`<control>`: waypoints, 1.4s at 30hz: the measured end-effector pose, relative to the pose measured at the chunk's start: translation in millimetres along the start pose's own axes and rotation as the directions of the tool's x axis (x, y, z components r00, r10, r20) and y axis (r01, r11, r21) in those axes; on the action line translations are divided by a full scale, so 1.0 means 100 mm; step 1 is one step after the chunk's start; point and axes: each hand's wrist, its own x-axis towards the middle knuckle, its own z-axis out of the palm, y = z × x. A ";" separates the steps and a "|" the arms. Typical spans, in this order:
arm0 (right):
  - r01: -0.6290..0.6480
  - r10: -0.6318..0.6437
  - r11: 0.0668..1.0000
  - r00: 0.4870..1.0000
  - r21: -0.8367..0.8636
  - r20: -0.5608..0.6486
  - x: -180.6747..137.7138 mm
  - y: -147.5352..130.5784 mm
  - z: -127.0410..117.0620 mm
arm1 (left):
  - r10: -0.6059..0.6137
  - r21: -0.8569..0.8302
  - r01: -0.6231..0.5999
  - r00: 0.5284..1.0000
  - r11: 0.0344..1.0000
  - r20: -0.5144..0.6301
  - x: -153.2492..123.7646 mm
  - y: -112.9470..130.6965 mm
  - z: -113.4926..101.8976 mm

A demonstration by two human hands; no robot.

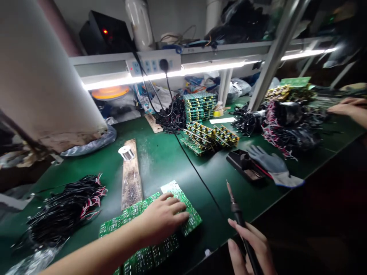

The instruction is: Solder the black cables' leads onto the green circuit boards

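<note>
My left hand lies flat, fingers spread, on a row of green circuit boards at the near edge of the green bench mat. In my right hand is a soldering iron, fingers wrapped round its black handle, tip pointing up and away over the mat. Its black cord runs back to the power strip. A scorched wooden strip lies just beyond the boards, with a solder spool at its far end.
A bundle of black and red wires lies at the left. Stacks of populated boards sit mid-bench. A black iron stand and grey glove lie at the right. Another person's hand rests far right. A large white roll looms at the left.
</note>
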 end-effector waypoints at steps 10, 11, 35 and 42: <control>0.093 -0.102 0.995 0.945 0.044 0.311 0.12 -0.31 0.68 | -0.797 -0.313 0.739 0.501 0.597 -0.338 -1.78 -0.03 0.26; 0.095 -0.104 0.994 0.940 0.045 0.326 0.10 -0.33 0.71 | -0.877 -0.409 0.780 0.376 0.474 -0.298 -1.97 -0.06 0.34; 0.140 -0.132 0.989 0.981 -0.053 0.140 0.10 -0.15 0.86 | -0.856 -0.259 0.838 0.384 0.481 -0.346 -3.11 -0.94 0.22; 0.115 -0.109 0.991 0.990 -0.073 0.089 0.06 -0.20 0.90 | -0.893 -0.337 0.861 0.249 0.382 -0.374 -3.48 -1.98 0.27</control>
